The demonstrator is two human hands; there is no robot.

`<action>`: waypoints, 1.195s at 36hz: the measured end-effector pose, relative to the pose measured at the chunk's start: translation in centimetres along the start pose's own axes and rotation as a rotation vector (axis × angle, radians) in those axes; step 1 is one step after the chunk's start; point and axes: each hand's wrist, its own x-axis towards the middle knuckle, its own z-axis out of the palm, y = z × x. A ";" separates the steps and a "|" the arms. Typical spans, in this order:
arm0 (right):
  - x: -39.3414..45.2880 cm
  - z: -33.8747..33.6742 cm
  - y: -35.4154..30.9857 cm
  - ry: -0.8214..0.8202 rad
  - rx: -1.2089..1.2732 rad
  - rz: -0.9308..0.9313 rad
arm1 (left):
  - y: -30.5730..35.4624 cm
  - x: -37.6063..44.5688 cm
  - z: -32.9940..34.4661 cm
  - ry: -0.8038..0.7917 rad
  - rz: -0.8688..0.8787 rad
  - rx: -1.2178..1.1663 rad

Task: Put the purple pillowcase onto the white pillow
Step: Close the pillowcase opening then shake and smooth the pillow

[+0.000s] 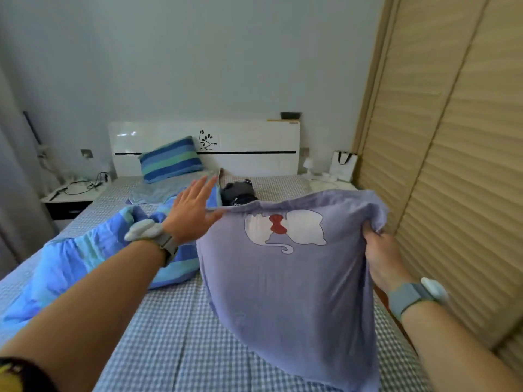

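Note:
The purple pillowcase (pixel 285 281), printed with two white cats and a red bow, bulges full and is held up above the checked bed (pixel 175 343). The white pillow itself does not show; it is hidden if inside. My right hand (pixel 380 258) grips the case's upper right edge in a bunch. My left hand (pixel 192 213) is spread flat with straight fingers, its thumb touching the upper left corner of the case.
A crumpled blue striped quilt (pixel 85 258) lies on the left of the bed. A striped blue pillow (pixel 171 159) leans on the white headboard (pixel 249 145). Dark clothing (pixel 239 192) lies behind the case. A wooden slatted wardrobe (pixel 452 165) stands close on the right, a nightstand (pixel 70 196) at left.

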 end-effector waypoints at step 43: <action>5.6 3.9 -13.8 -0.230 -1.272 -0.811 | 16.7 5.0 -11.5 0.066 0.259 0.367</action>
